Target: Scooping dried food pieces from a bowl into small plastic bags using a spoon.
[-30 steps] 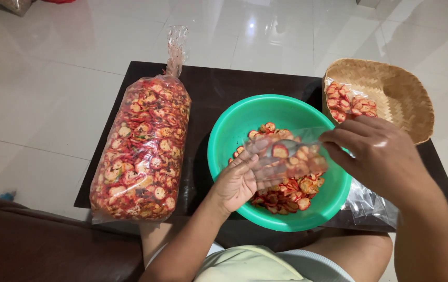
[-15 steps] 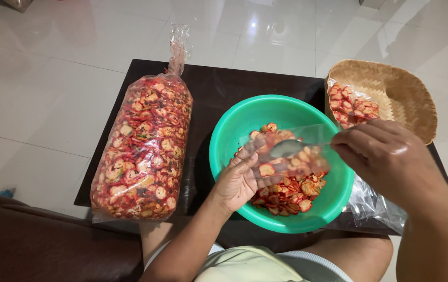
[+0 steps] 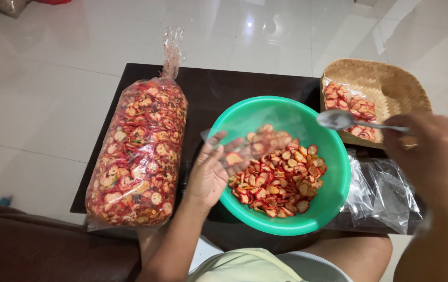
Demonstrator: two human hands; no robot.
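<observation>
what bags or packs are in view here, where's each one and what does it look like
Big bag: on the table's left, long clear plastic, twisted top, full of red chips.
Small bag: held by the left hand over the green bowl, clear, a few chips inside.
Filled packs: in the woven basket, top right, small, clear, red chips.
Empty bags: right of the bowl, flat clear pile.
No labels, signs or screens.

My left hand [image 3: 211, 175] reaches up from the near edge of the tabletop, forearm angled in from below, palm turned right and fingers [image 3: 218, 149] spread loosely, pinching a thin clear film. My right hand [image 3: 435, 156] hovers over the right edge, raised and blurred, fingers curled closed around a slim handle.
</observation>
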